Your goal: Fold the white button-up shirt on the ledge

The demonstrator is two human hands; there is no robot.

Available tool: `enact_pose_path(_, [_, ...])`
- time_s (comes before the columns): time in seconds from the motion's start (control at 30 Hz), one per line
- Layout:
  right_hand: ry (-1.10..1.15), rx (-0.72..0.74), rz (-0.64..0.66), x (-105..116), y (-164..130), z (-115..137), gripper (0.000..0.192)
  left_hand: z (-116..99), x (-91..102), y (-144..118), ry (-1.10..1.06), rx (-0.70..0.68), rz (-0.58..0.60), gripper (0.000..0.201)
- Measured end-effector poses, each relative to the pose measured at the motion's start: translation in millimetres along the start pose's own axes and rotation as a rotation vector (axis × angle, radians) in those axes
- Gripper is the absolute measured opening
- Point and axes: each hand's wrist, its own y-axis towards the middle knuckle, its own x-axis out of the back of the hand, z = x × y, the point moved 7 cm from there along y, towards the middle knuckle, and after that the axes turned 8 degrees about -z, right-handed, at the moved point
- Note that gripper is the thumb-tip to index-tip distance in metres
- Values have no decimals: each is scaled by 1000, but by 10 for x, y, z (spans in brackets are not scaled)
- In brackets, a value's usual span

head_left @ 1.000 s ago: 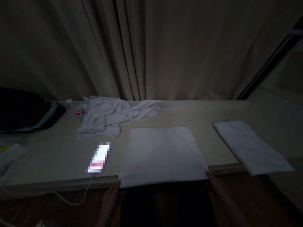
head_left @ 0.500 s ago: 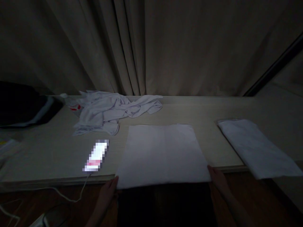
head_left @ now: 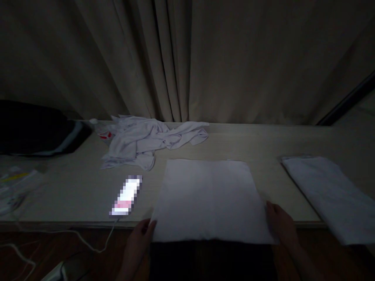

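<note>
Dim room, light-coloured bench (head_left: 73, 195) set against a closed curtain (head_left: 187, 58).

Folded white cloth (head_left: 209, 199) lies flat at the bench's near edge, middle of view; its near hem overhangs the edge slightly. Left hand (head_left: 140, 238) at the cloth's near left corner, fingers (head_left: 146, 227) curled loosely, tips touching the hem. Right hand (head_left: 281, 224) at the near right corner, fingers lying along the cloth's right edge, loosely together. Whether either hand pinches the fabric or only rests against it cannot be told in this light.

Left of the folded cloth: a phone (head_left: 126, 195), screen lit and pixelated, nothing legible; a white cable (head_left: 88, 244) runs from its near end over the bench edge. Behind and left of the folded cloth: a crumpled white garment (head_left: 146, 140), with a small red mark at its far left end, too blurred to read. Right of the folded cloth, well apart: a second folded white cloth (head_left: 331, 195), lying at a slant and overhanging the edge. Far left: a dark bag (head_left: 32, 128) and some papers (head_left: 14, 179), print unreadable.

Against half a second ago: both hands sit a little further up onto the cloth's corners, right hand more over the bench than below it. Cloth lies the same. View shifted slightly left and down.
</note>
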Motion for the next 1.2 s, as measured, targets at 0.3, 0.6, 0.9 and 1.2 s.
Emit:
enact_pose_path(0.3, [-94,125,-15,-310,104,135,41,26,-16,70,-111,101,-18,48])
enact_pose_path(0.6, [-160,94,22,-324,137,110,42,64,-89,116,-126,106,86,49])
enact_pose_path(0.9, [-155,258,-141,-139,416,504,43,-541,-39,421,186,-384,-161,55])
enact_pose_path(1.2, [-236,604,-346,-787,417,1030,53,-1036,-1081,587,628,-907,-183,57])
